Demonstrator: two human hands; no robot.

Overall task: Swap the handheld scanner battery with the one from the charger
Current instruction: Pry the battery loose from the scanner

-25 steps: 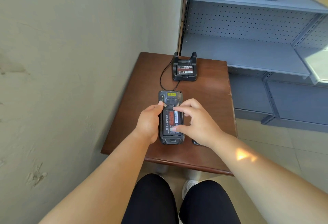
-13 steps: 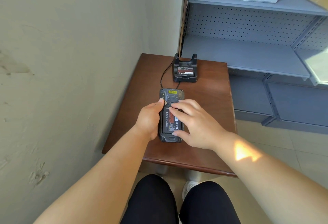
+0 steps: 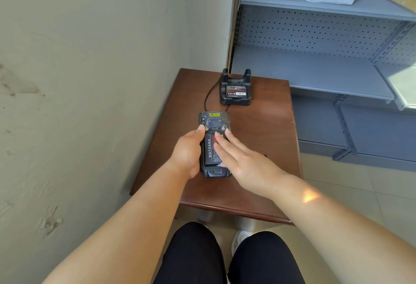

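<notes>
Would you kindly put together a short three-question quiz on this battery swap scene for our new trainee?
1. True or false: the charger holds a battery.
2. Which hand grips the side of the scanner: A) left hand B) right hand?
3. Fill in: the right hand's fingers lie flat on the scanner's ____.

Key: 1 true. 2 A. 3 battery, which sits in the scanner's open back on the table.

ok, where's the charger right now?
In the head view the charger stands at the far edge of the wooden table, a battery seated in it, just beyond the scanner and beside the grey shelving.
</notes>
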